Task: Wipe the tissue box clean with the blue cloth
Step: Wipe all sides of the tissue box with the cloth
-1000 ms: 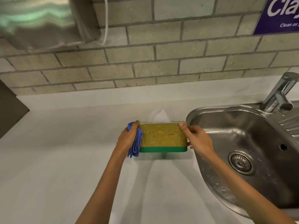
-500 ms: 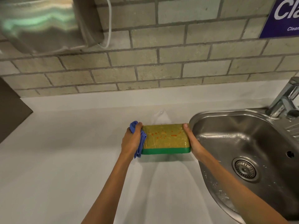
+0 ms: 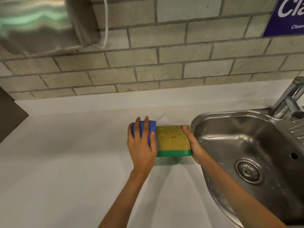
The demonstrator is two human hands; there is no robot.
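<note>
The tissue box (image 3: pixel 172 140) is yellow with orange specks and a green band along its near side; it lies on the white counter just left of the sink. A white tissue tip (image 3: pixel 162 116) pokes out behind it. My left hand (image 3: pixel 142 145) lies flat on the box's left part, pressing the blue cloth (image 3: pixel 152 129) onto its top; the cloth hides that end of the box. My right hand (image 3: pixel 193 145) clasps the box's right end, thumb along the top edge.
A steel sink (image 3: pixel 246 153) with a drain (image 3: pixel 247 171) and water drops sits right of the box, with a tap (image 3: pixel 291 102) at its back. A brick wall (image 3: pixel 164 60) rises behind the counter (image 3: pixel 65 162). A metal dispenser (image 3: pixel 41 22) hangs upper left, a purple sign (image 3: pixel 286 15) upper right.
My left hand has come up from the box's left end onto its top, spreading the blue cloth flat over the left part. My right hand still holds the right end.
</note>
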